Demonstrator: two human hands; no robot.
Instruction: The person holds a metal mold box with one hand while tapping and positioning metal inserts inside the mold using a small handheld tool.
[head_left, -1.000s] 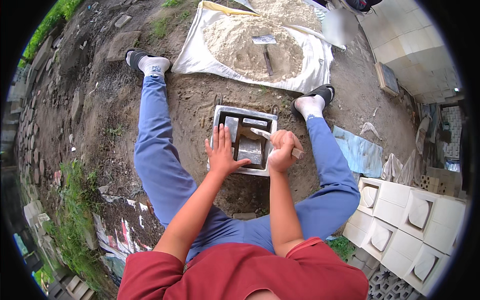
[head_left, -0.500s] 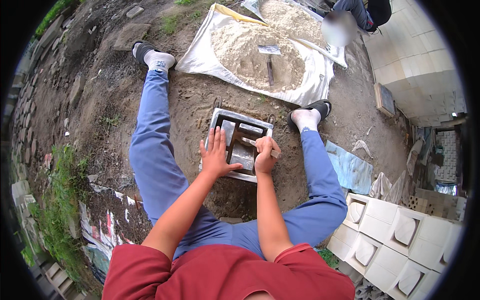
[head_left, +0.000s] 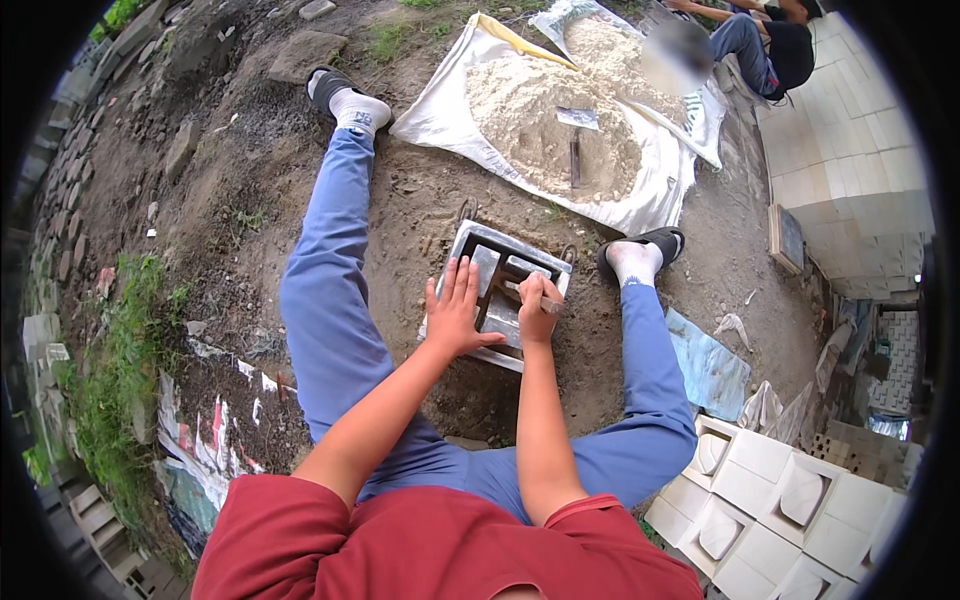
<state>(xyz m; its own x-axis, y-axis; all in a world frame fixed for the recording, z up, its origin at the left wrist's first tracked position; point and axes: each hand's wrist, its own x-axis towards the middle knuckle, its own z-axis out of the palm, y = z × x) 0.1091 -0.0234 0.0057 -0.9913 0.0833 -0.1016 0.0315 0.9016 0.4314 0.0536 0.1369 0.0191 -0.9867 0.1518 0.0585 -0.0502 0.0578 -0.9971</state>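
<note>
"Since the earlier frame, my right hand has shifted inward across the right edge of the metal box."
"What does it grasp?"
"It is curled round a short tool, whose tip points in among the box's inner blocks."
"And the other?"
"My left hand, apart from the right, lies flat with fingers spread over the box's left edge."
"Where does the box sit?"
"On the ground, between my legs, short of the near edge of a white sheet bearing pale powder."
</note>
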